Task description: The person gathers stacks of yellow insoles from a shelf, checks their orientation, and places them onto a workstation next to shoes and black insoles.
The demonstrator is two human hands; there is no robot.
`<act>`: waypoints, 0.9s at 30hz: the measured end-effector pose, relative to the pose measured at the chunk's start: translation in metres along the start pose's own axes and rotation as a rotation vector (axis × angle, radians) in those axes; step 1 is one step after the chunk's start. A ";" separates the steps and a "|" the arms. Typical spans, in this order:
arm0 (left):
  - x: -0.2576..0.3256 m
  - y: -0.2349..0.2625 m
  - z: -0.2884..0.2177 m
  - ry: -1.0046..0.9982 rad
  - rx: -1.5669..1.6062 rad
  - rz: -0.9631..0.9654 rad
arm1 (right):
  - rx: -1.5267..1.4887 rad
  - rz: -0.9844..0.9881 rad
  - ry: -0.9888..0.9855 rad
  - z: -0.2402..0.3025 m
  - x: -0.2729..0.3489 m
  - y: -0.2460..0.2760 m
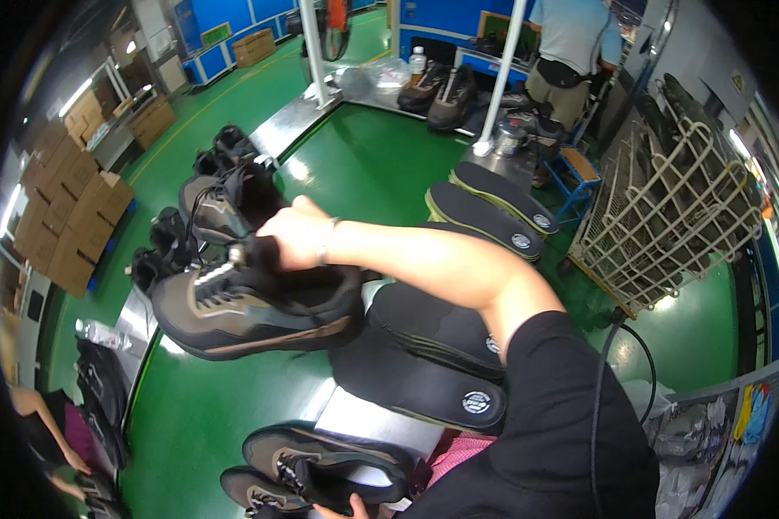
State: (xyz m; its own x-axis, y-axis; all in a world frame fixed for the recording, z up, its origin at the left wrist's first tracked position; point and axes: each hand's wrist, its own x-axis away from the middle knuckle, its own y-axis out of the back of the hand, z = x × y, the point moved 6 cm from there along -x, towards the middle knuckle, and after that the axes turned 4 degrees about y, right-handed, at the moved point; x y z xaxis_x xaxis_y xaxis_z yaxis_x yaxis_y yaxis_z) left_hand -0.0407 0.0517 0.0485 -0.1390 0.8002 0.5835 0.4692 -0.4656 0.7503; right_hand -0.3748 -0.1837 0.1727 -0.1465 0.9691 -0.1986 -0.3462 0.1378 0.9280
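Note:
My right hand (299, 235) reaches across to the left, its fingers closed on the tongue and collar of a brown-and-black lace-up shoe (234, 316). That shoe is tilted above the green surface, its toe pointing left. At the lower edge my left hand (344, 509) shows only in part, fingers and thumb gripping the heel end of another such shoe (342, 458). Its mate (255, 491) lies beside it. Black insoles with green edges (407, 389) lie under and beside my right forearm, and more insoles (485, 221) rest farther off.
Several shoes (208, 208) line the metal ledge at left; more shoes (450, 95) stand at the far edge. A wire cart (666, 216) with dark items stands at right, near a blue stool (576, 173). Co-workers stand at the back (571, 52) and lower left (52, 432).

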 end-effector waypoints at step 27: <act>0.037 -0.028 0.056 -0.110 0.083 -0.505 | 0.225 0.163 -0.025 -0.114 0.251 0.104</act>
State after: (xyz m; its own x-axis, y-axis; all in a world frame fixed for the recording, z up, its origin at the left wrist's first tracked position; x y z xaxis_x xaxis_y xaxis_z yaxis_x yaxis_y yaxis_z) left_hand -0.0102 0.1160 0.0316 -0.2760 0.9541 0.1160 0.4358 0.0166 0.8999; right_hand -0.5537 0.0505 0.1838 -0.1598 0.9865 -0.0359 -0.1054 0.0191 0.9942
